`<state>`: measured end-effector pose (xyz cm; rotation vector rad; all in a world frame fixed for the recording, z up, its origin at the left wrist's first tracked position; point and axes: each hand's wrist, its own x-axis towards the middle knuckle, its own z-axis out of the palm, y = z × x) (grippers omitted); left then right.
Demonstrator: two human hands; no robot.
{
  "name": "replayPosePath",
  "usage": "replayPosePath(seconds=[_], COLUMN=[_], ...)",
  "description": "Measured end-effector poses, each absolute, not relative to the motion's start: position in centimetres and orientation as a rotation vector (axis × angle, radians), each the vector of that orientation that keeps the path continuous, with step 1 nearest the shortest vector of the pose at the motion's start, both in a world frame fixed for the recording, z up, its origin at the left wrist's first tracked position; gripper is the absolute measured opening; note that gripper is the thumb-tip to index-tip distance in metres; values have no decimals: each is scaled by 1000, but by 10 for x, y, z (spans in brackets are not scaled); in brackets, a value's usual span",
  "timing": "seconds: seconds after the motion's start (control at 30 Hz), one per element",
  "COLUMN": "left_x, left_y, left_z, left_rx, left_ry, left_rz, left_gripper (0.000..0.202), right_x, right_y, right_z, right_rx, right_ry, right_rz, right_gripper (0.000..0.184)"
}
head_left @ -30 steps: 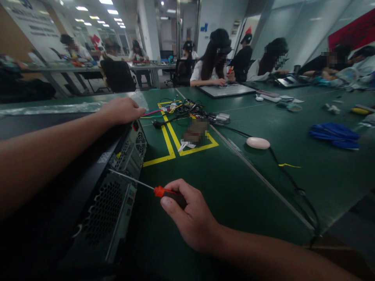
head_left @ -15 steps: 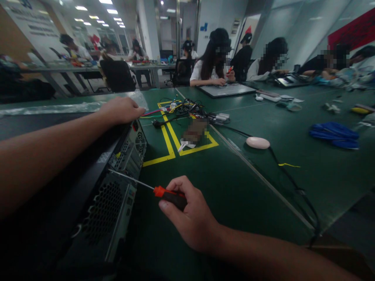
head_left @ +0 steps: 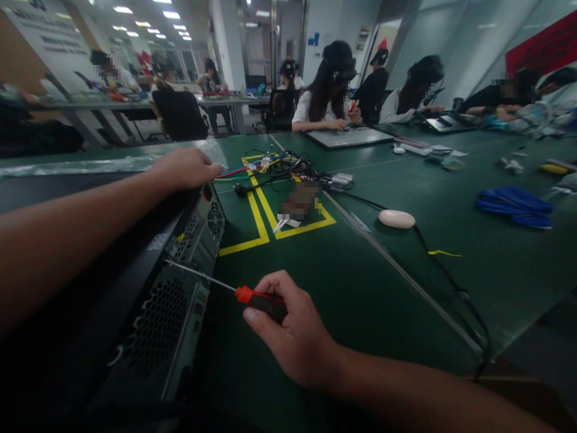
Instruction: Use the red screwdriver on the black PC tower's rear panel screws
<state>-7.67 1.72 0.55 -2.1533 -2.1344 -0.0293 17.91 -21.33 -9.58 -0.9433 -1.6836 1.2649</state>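
Flat green table (head_left: 383, 282), centre and right; boxy black metal computer case (head_left: 155, 319), lower left; my left hand (head_left: 187, 169) atop it, finger spacing I can't tell; my right hand (head_left: 297, 337), lower centre, fingers gripping red-and-black-handled metal-shafted screwdriver (head_left: 264, 304), tip at case

beneath the grip (head_left: 293, 331) spreads a green tabletop (head_left: 360, 300); well beyond the grip, leftward, stand black chairs (head_left: 179, 114) and a long grey table (head_left: 94, 107). farther back rise pale walls (head_left: 340, 24) and a pillar (head_left: 229, 48); a red banner (head_left: 547, 45) hangs far right, ceiling lights (head_left: 171, 15) glow upper left.
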Motion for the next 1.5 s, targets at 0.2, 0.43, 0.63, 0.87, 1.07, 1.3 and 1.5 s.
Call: replayPosePath(seconds=[0.2, 0.43, 0.63, 0.87, 1.07, 1.3, 1.5], left_x=[-78, -76, -78, -76, -78, -78, -79], left_y=[19, 18, 18, 17, 20, 21, 22], left_z=[6, 7, 5, 7, 7, 6, 5], left_rx=[-2164, -2140, -2167, -2180, -2188, -2162, -2156], left_ry=[-2134, -2166, -2128, -2119, -2108, -2133, -2114], left_rz=[-16, -22, -36, -3, -12, 2, 9], left_gripper=[67, 69, 67, 66, 66, 69, 69], right_x=[178, 179, 178, 178, 178, 177, 178], right_y=[-213, -212, -212, -215, -214, -214, -212], right_z=[-96, -98, -96, -97, -96, -95, -94], right_rx=[-961, -980, -952, -956, -976, -953, -975], right_ry=[-1656, -1660, -1690, -1684, -1699, -1671, -1649], right_rz=[1253, 1241, 1218, 1223, 1236, 1264, 1242], right_gripper=[12, 11, 12, 23, 13, 13, 9])
